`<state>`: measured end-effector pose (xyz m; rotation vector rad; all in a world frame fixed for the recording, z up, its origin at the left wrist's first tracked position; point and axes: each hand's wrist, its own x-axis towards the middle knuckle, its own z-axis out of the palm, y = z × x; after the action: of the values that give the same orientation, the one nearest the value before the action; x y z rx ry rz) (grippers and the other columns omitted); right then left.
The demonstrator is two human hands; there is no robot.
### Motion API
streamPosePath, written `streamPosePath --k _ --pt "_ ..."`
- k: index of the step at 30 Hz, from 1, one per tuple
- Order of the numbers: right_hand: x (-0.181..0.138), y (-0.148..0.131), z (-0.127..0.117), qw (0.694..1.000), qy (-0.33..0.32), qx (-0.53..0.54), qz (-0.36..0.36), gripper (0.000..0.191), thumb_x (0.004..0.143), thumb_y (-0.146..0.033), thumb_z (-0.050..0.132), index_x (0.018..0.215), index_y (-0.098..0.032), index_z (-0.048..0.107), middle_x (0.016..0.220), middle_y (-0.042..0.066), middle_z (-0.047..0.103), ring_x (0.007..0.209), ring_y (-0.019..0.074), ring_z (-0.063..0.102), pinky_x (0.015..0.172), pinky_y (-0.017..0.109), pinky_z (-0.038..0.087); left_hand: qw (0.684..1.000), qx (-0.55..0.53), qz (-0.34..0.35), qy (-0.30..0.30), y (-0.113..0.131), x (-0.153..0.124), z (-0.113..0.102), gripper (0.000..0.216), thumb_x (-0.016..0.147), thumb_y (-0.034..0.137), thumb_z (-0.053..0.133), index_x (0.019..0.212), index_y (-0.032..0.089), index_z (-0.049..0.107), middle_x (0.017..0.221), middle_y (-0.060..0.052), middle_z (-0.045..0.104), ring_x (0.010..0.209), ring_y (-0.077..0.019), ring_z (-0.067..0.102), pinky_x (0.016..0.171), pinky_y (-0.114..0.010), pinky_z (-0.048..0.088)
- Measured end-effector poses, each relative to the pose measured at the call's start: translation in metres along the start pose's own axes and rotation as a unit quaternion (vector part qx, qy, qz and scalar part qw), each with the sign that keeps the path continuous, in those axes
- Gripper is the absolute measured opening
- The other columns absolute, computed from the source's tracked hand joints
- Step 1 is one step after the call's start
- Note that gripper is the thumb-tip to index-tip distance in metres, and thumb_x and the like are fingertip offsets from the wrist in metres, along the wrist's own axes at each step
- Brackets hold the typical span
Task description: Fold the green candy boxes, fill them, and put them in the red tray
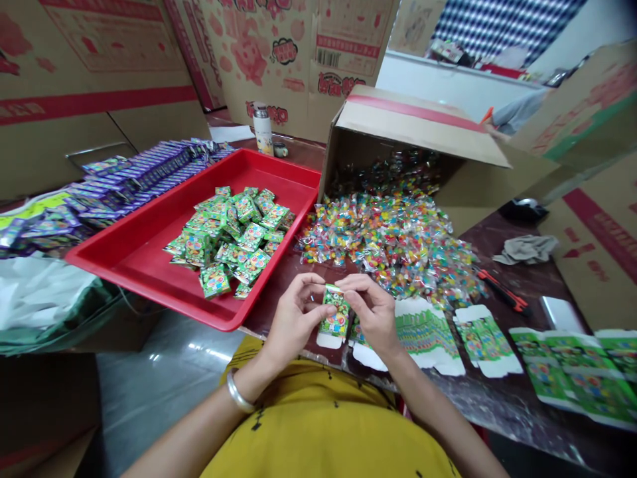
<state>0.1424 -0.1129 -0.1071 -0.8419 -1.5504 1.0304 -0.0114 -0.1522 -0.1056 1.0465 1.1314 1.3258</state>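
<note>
Between my two hands is a small green candy box (334,315), its white end flap hanging open toward me. My left hand (302,312) pinches it along the left edge, thumb across the front. With fingers closed at its upper right corner, my right hand (371,309) grips the same box. Flat unfolded green boxes (428,335) lie fanned out beside and beneath my right hand. Just beyond my hands spreads a heap of clear candy packets (388,239) with colourful sweets. To the left, filled green boxes (233,232) are piled in a red tray (134,255).
A tipped carton (418,126) spills the packets onto the table. Purple boxes (144,172) stand in rows left of the tray. Behind it is a white bottle (262,129). At right lie a red-and-black cutter (505,292), a grey cloth (526,249) and green card sheets (572,372).
</note>
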Motion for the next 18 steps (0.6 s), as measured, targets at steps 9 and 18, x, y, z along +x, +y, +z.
streamPosePath --k 9,18 --pt "0.023 -0.004 -0.019 0.979 -0.078 0.051 0.184 0.020 0.075 -0.035 0.079 0.073 -0.018 0.067 0.074 0.002 0.069 0.069 0.0165 0.063 0.064 0.029 0.051 0.997 0.049 0.002 -0.057 0.005 -0.006 -0.003 0.040 0.078 0.020 0.072 0.113 0.023 0.054 0.101 -0.001 0.062 0.080 -0.0137 0.067 0.071 -0.025 0.058" --pt "0.010 -0.009 -0.018 0.993 -0.092 -0.054 0.055 0.015 0.085 -0.033 0.069 0.078 -0.020 0.067 0.092 0.005 0.068 0.082 0.0181 0.064 0.069 0.029 0.052 0.997 0.052 -0.019 -0.057 0.003 -0.004 -0.004 0.044 0.079 0.023 0.073 0.121 0.025 0.061 0.105 -0.003 0.066 0.074 -0.0135 0.066 0.066 -0.023 0.055"
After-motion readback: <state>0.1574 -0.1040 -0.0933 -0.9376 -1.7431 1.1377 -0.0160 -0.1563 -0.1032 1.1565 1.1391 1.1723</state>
